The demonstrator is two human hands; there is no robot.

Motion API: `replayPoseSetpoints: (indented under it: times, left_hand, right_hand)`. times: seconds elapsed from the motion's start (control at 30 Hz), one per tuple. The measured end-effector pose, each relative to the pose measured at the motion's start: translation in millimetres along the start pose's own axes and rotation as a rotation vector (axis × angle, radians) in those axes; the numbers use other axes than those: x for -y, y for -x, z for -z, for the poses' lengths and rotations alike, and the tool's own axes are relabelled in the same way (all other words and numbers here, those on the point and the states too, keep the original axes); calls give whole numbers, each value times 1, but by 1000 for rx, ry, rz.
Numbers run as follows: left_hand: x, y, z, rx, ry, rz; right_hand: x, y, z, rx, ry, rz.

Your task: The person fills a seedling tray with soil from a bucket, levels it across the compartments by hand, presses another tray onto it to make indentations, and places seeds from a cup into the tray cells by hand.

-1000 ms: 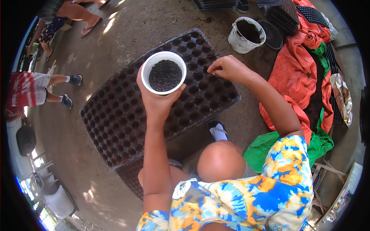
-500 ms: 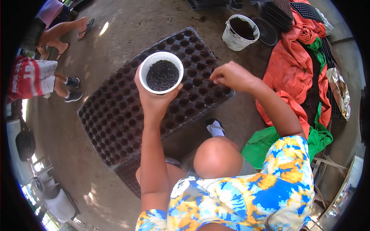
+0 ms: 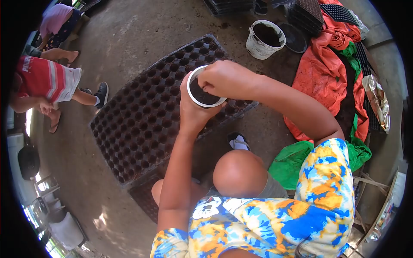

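My left hand (image 3: pixel 194 112) is wrapped around a white plastic cup (image 3: pixel 192 95), held above the seedling tray. Small dark grains, which look like seeds, (image 3: pixel 201 96) lie inside the cup. Over the cup's opening, my right hand (image 3: pixel 228 79) bends down with its fingers curled together at the grains. Whether anything is pinched between those fingertips is hidden. Beneath both hands spreads the black seedling tray (image 3: pixel 144 124), whose many round cells seem to hold dark soil.
A white bucket (image 3: pixel 263 48) of dark soil stands at the upper right by a round black lid (image 3: pixel 294 38). Red cloth (image 3: pixel 320 81) and green cloth (image 3: pixel 290 161) lie to the right. A person in red and white (image 3: pixel 49 79) is at the left.
My right hand has moved left from beside the tray into the cup's mouth. My left hand has shifted the cup a little right. The person at the left has stepped toward the tray.
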State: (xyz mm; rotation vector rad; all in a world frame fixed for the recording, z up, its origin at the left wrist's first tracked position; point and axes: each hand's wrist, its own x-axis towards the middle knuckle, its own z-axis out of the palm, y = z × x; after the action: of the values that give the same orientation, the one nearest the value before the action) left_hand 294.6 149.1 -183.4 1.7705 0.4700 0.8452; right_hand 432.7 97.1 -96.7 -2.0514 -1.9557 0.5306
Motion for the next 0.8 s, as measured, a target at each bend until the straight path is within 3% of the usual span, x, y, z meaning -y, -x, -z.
replayPoseSetpoints:
  times: [0.07, 0.2, 0.4, 0.8]
  left_hand:
    - [0, -1, 5, -22, 51, 0]
    - [12, -6, 22, -88, 110, -9]
    - [3, -15, 30, -153, 95, 36]
    - [-1, -15, 28, -125, 125, 38]
  right_hand:
    - [-8, 12, 12, -136, -195, 33]
    - [-45, 42, -2, -146, -453, -212]
    - [-87, 63, -58, -53, -541, -413]
    - [-88, 69, -65, -56, -600, -443]
